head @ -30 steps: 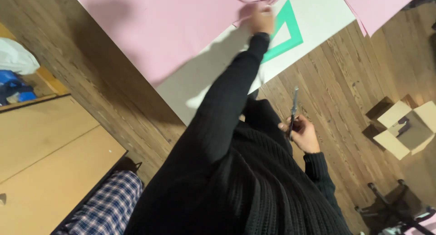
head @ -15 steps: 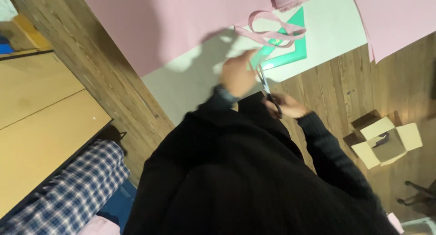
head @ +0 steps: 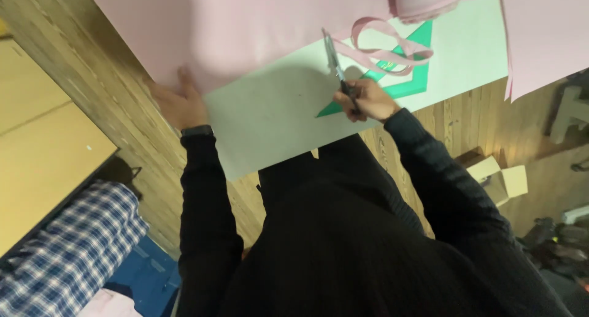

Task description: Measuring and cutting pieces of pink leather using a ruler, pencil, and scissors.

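Pink paper: a large pink sheet (head: 245,29) is lying across the far part of the scene, over a pale green mat (head: 276,118) on the wooden floor (head: 104,90).
Left hand: the left hand (head: 178,102) is resting flat on the near left edge of the pink sheet, palm down, fingers stretched out and lying close together; blur is hiding the fingertips, so how far they are spread is hard to tell.
Right hand: the right hand (head: 365,99) is gripping the handles of the scissors (head: 337,68), fingers curled tight around them.
Scissors: they are pointing away from the person, toward the far side, with the blades over the mat just beside the edge of the pink sheet; whether the blades are parted cannot be told.
Pink strip: a narrow curled pink strip (head: 386,47) is looping just right of the blades, over a green triangle (head: 405,78) on the mat.
Far right: a second pink sheet (head: 546,35) is lying past the mat's right edge.
Near left: a plaid cloth (head: 67,243) is lying beside a light wooden board (head: 37,151).
Near right: an open cardboard box (head: 500,179) is sitting on the floor.
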